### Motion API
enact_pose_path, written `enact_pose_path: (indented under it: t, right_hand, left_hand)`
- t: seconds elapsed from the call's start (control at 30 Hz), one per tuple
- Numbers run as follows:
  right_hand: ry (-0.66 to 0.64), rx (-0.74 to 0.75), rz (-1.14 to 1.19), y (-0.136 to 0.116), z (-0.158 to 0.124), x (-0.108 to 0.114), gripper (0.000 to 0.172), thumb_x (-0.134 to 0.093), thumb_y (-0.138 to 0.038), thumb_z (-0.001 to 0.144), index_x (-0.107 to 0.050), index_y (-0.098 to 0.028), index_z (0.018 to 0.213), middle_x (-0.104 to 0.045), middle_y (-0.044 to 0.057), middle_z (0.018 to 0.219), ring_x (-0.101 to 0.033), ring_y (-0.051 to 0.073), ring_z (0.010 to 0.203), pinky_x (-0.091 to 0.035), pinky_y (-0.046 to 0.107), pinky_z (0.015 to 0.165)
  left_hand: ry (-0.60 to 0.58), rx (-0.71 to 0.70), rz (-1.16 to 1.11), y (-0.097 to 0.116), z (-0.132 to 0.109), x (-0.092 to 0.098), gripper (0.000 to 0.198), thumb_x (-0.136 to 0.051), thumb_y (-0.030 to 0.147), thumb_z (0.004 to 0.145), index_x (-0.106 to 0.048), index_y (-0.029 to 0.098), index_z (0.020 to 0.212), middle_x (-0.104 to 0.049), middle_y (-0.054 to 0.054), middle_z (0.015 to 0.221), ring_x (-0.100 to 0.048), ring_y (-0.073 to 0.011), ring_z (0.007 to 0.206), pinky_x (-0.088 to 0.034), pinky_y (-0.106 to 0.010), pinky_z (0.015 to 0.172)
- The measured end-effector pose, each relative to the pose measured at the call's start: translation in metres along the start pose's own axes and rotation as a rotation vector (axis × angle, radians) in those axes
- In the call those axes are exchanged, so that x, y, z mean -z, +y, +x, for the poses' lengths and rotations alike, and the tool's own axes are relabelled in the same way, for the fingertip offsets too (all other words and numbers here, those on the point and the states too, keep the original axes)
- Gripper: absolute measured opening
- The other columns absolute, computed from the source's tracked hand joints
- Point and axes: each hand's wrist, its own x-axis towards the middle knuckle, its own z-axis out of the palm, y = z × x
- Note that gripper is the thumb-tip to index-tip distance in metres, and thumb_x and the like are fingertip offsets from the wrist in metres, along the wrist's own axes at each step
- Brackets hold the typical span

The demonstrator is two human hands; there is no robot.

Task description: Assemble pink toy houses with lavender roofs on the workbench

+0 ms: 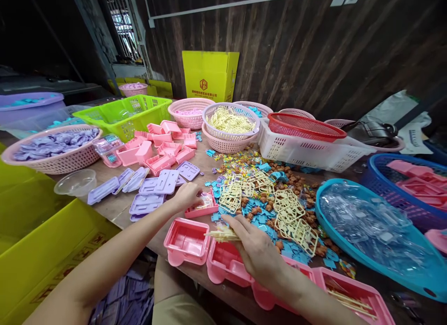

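Bare-armed & bare-handed, w/ beige shorts (181,312) on.
Visible well below L hand (188,196), btwn forearms (127,242): plain lt. cloth, hem (178,299) across bare leg (170,276).

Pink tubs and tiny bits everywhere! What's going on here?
A person is working with small plastic parts. The right hand holds a bundle of thin cream plastic pieces over a row of pink tubs. The left hand is at a small pink tray; I can't tell whether its fingers grip anything. Thin cream sticks lie in the tub at the far right of the row. Beyond, cream frames lie among blue pieces.
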Motion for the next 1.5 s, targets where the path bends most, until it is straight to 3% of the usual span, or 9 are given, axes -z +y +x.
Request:
enact_pose_path:
  t: [0.2,0.43,0.6,0.67,0.8,0.97,1.17,1.33,1.5]
  right_hand:
    - [0.047,-0.056,0.036,-0.001,-0.002,0.002,0.034,-0.034,-0.011,0.087,-0.050,-0.018,0.116,-0.061,0.010,0.098,-0.063,0.018,0.077,-0.054,0.029,0.065]
    - [0.091,-0.062,0.136,0.003,-0.003,0.006,0.027,-0.035,-0.010,0.088,-0.053,-0.018,0.106,-0.060,0.008,0.091,-0.061,0.017,0.075,-0.053,0.028,0.065]
    - [0.109,0.072,0.077,-0.002,-0.005,0.018,0.028,-0.035,-0.007,0.087,-0.055,-0.017,0.104,-0.058,0.010,0.095,-0.059,0.018,0.088,-0.054,0.030,0.072]
    - [0.099,0.130,0.004,-0.008,-0.007,0.020,0.030,-0.034,-0.007,0.087,-0.056,-0.017,0.105,-0.055,0.013,0.112,-0.052,0.022,0.110,-0.052,0.036,0.083]
    - [0.072,0.135,-0.063,-0.012,-0.012,0.014,0.034,-0.029,-0.008,0.088,-0.056,-0.015,0.108,-0.045,0.017,0.130,-0.043,0.025,0.122,-0.047,0.042,0.089]
    - [-0.049,0.033,-0.109,-0.007,-0.026,0.000,0.029,-0.030,-0.006,0.087,-0.058,-0.013,0.094,-0.062,0.011,0.088,-0.052,0.022,0.080,-0.044,0.036,0.070]
    - [-0.009,-0.005,-0.135,-0.007,-0.031,-0.001,0.029,-0.029,-0.008,0.088,-0.057,-0.014,0.094,-0.061,0.011,0.087,-0.048,0.022,0.081,-0.038,0.034,0.071]
    - [0.016,0.035,-0.094,0.001,-0.033,0.000,0.027,-0.031,-0.009,0.089,-0.057,-0.015,0.095,-0.063,0.009,0.090,-0.052,0.020,0.085,-0.038,0.033,0.076]
    - [0.154,0.029,-0.051,0.011,-0.038,0.012,0.025,-0.035,-0.008,0.087,-0.055,-0.016,0.100,-0.065,0.009,0.092,-0.057,0.020,0.087,-0.042,0.034,0.077]
  left_hand:
    - [0.093,-0.005,0.008,0.002,-0.007,-0.003,0.006,-0.065,0.020,0.068,-0.064,0.015,0.072,-0.068,-0.008,0.082,-0.062,-0.0215,0.083,-0.040,-0.026,0.069]
    - [0.079,0.014,-0.120,-0.002,-0.010,0.020,0.021,-0.060,0.026,0.076,-0.060,0.012,0.061,-0.056,0.003,0.051,-0.050,-0.0093,0.051,-0.031,-0.019,0.050]
    - [0.238,-0.183,-0.216,0.042,-0.047,0.046,0.017,-0.057,0.024,0.080,-0.068,0.015,0.072,-0.060,0.002,0.059,-0.048,-0.0093,0.055,-0.031,-0.021,0.054]
    - [0.151,-0.331,-0.291,0.068,-0.067,0.047,0.019,-0.056,0.025,0.081,-0.068,0.016,0.069,-0.062,0.000,0.062,-0.051,-0.0097,0.057,-0.034,-0.021,0.056]
    - [0.009,-0.381,-0.525,0.095,-0.095,0.035,0.026,-0.047,0.028,0.086,-0.066,0.016,0.074,-0.063,0.000,0.066,-0.053,-0.0109,0.061,-0.039,-0.021,0.059]
    - [-0.043,-0.353,-0.758,0.085,-0.110,0.006,0.029,-0.039,0.029,0.090,-0.064,0.016,0.086,-0.065,-0.004,0.079,-0.058,-0.0139,0.074,-0.045,-0.025,0.069]
    - [0.112,-0.317,-0.581,0.079,-0.120,-0.009,0.024,-0.046,0.022,0.086,-0.058,0.020,0.107,-0.063,-0.007,0.099,-0.059,-0.0169,0.088,-0.047,-0.028,0.076]
    - [0.049,-0.370,-0.301,0.078,-0.117,-0.018,0.022,-0.051,0.012,0.078,-0.059,0.020,0.097,-0.056,-0.006,0.102,-0.057,-0.0151,0.083,-0.048,-0.028,0.074]
    - [0.170,-0.336,-0.119,0.074,-0.104,-0.040,0.019,-0.046,0.008,0.080,-0.059,0.018,0.090,-0.056,-0.005,0.096,-0.057,-0.0143,0.080,-0.049,-0.027,0.073]
